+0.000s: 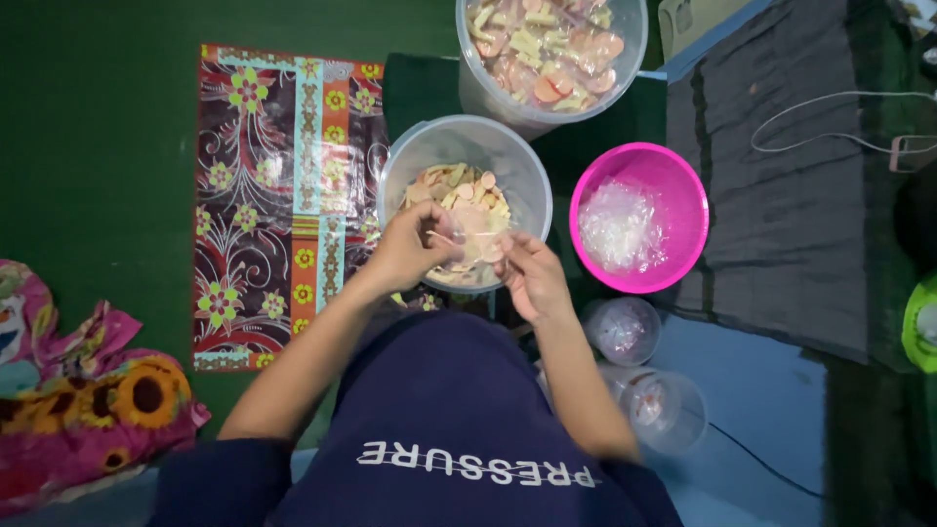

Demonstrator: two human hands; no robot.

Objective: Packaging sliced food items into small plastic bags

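Clear tub [527, 185] below; left hand [408, 249], right hand [532, 276] pinching food piece [475, 244].

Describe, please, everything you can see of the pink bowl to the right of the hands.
The pink bowl is round, bright magenta and looks like plastic. It stands upright on the dark floor covering, right of the clear tub of sliced food, and appears to stand just apart from it. Inside lies a heap of thin, clear, crumpled plastic, probably small bags; the rest of its inner wall is bare. Neither hand touches it; the right hand is the nearer one.
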